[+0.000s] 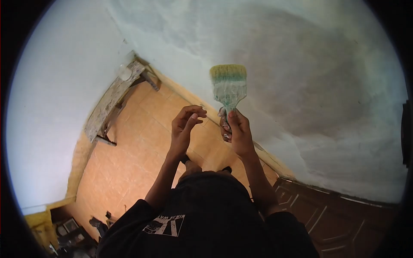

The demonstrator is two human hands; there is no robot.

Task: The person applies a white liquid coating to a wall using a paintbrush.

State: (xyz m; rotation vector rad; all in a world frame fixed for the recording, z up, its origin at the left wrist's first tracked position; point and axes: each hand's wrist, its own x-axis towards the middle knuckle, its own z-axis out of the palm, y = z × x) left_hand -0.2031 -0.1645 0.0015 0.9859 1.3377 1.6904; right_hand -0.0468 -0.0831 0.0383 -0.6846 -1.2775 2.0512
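Our R hand [238, 127] has its grip closed round the handle of the brush [230, 88], thumb pressed along the neck, fingers wrapped below w/ whitish smears on them. Brush stands upright, bristles [228, 72] pointing to 12 o'clock: yellowish at the tip, green lower down, pale smears over the wide body under them. At 9 o'clock from that grip, just beside but apart, our L hand [186, 124] is empty, half open, fingers curled, thumb a bit off the fingertips. Behind the brush, approx. 12 to 3 o'clock, is the pale wall [185, 30] w/ a big greyish patch [309, 73]. Table [107, 103] is out at 10 o'clock, long and narrow, mottled top, w/ a whitish round item [124, 72] at its far end; can't ID it. Orange tile floor [129, 150] lies betw. table and us. Our black shirt [211, 215] is at 6, dark panelled door [344, 223] approx. 4, misc. dark items [77, 238] approx. 8, too unclear to name.
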